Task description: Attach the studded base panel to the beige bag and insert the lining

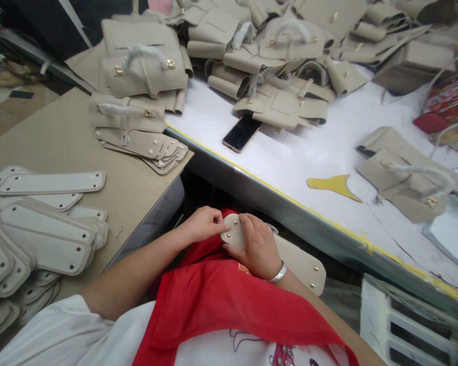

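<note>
A long beige bag-base panel [301, 262] with small metal studs lies across my lap, over a red cloth [221, 300]. My right hand [255, 246] rests on the panel's left end and grips it; a silver bracelet sits on that wrist. My left hand [202, 223] pinches the rounded tip of the same panel with its fingertips. Both hands meet at that tip, below the table edge.
A stack of matching pale panels [41, 223] lies on the brown table at left. Beige handbags [145, 66] and bag pieces pile along the back. On the white table [290, 157] lie a phone [241, 133], a yellow cutout [334, 185] and more bag parts [404, 178].
</note>
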`<state>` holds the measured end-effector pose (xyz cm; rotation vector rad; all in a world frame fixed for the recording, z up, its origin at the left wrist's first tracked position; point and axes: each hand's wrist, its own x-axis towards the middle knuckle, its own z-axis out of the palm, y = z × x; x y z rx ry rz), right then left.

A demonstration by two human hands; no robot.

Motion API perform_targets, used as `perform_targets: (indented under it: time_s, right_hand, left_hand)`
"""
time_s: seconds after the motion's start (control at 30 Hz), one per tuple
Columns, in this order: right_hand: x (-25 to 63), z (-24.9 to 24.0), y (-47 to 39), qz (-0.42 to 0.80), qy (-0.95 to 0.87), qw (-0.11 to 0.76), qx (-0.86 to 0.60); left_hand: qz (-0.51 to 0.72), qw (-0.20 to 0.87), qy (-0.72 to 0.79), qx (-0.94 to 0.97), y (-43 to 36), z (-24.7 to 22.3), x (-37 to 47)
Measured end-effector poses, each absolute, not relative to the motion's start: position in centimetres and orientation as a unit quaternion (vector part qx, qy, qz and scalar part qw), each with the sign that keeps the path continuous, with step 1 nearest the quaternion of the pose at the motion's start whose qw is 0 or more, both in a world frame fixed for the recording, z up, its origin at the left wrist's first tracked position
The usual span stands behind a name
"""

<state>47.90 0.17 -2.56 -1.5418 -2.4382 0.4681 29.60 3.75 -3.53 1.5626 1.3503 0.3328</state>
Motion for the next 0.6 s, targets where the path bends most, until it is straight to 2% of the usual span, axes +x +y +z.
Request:
perform_targets:
  time_s: [0.3, 0.6]
  right_hand:
    - [48.2, -2.8, -0.2, 0.164, -0.832, 0.116, -0.517]
    - [48.2, -2.6, -0.3, 0.151, -0.837, 0.106, -0.515]
  left_hand:
    - [0.159, 0.546, 0.539, 0.622, 3.3, -3.6, 29.4]
    - [0.165, 0.534, 0.547, 0.624, 2.6, -3.9, 29.7]
